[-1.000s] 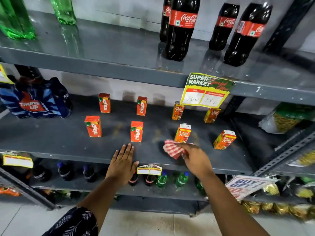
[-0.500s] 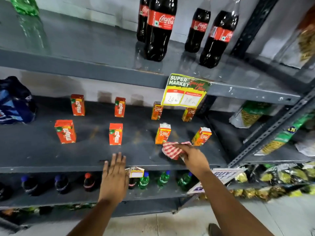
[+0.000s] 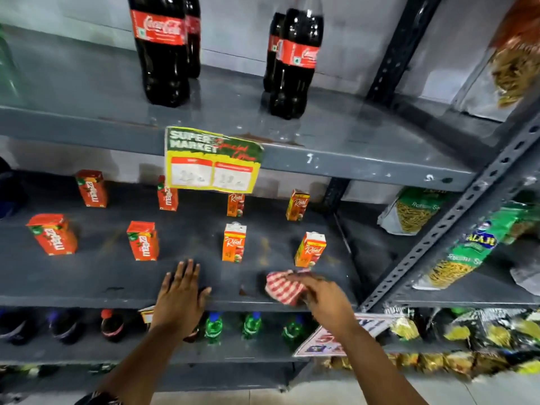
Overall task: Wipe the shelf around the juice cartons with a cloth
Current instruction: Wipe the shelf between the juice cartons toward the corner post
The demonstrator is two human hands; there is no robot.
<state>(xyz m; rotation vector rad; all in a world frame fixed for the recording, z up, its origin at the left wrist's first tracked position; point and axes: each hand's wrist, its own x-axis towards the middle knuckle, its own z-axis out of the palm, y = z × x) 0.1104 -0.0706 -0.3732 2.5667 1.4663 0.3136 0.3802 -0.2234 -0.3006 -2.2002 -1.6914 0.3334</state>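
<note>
1. Since the earlier frame, my cloth (image 3: 285, 286) has slid from beside the front cartons (image 3: 233, 244) toward the shelf (image 3: 87, 276) edge.
2. Right hand (image 3: 327, 302) grips the cloth, pressing it flat.
3. Left hand (image 3: 179, 296) rests spread, empty, on the edge.

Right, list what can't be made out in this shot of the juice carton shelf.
- Prices on the yellow offer sign: head view, handwriting blurred.
- Second rear Maaza carton: the sign hides its top.
- Shelf under the checked cloth: covered by the cloth and right hand.
- Left hand: lies flat at the shelf's front edge, hiding the tag below.
- Dark pack at the left edge: cut off by the frame.
</note>
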